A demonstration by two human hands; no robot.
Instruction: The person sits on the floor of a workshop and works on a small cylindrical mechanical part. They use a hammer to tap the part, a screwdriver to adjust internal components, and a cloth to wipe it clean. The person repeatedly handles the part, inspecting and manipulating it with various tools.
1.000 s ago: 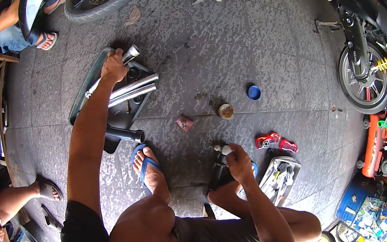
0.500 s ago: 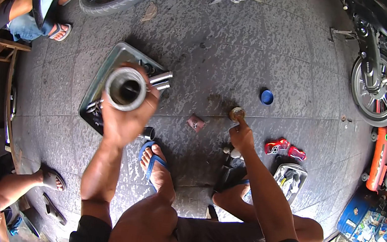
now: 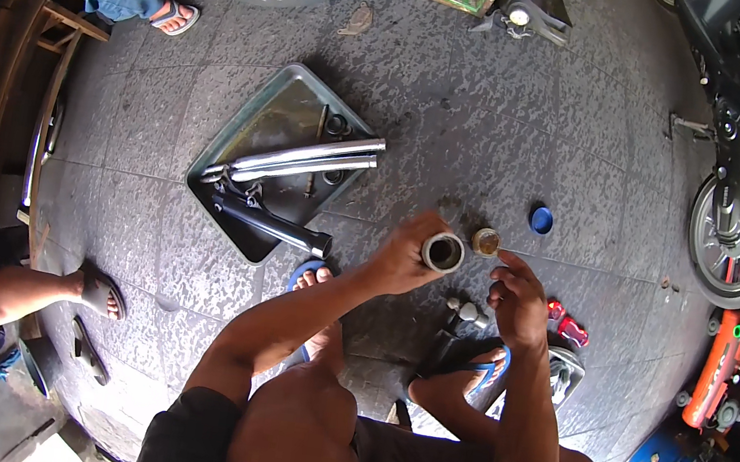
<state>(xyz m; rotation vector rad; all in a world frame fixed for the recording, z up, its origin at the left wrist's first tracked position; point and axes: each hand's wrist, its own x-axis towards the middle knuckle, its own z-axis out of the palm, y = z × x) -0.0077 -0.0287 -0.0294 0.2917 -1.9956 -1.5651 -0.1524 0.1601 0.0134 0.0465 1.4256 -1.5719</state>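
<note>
My left hand (image 3: pixel 404 257) is wrapped round a grey metal tube (image 3: pixel 443 253), whose round open end faces up; the rest of its length is hidden. Just right of it a small jar (image 3: pixel 485 242) of brownish grease stands open on the floor. My right hand (image 3: pixel 517 301) is beside the jar, index finger stretched toward its rim and the other fingers loosely curled, with nothing seen in it. Whether grease is on the fingertip is too small to tell. A blue lid (image 3: pixel 541 220) lies beyond the jar.
Left of my hands a tray (image 3: pixel 244 117) holds chrome fork tubes (image 3: pixel 303 164) and a black fork leg (image 3: pixel 271 224). Red parts (image 3: pixel 573 330) and a silver-headed tool (image 3: pixel 468 313) lie near my right foot. A motorcycle wheel (image 3: pixel 733 237) stands at right; other people sit at left.
My left hand has brought the tube right, from over the tray to beside the jar. My right hand has drawn its finger back from the jar's mouth. The view has shifted.
</note>
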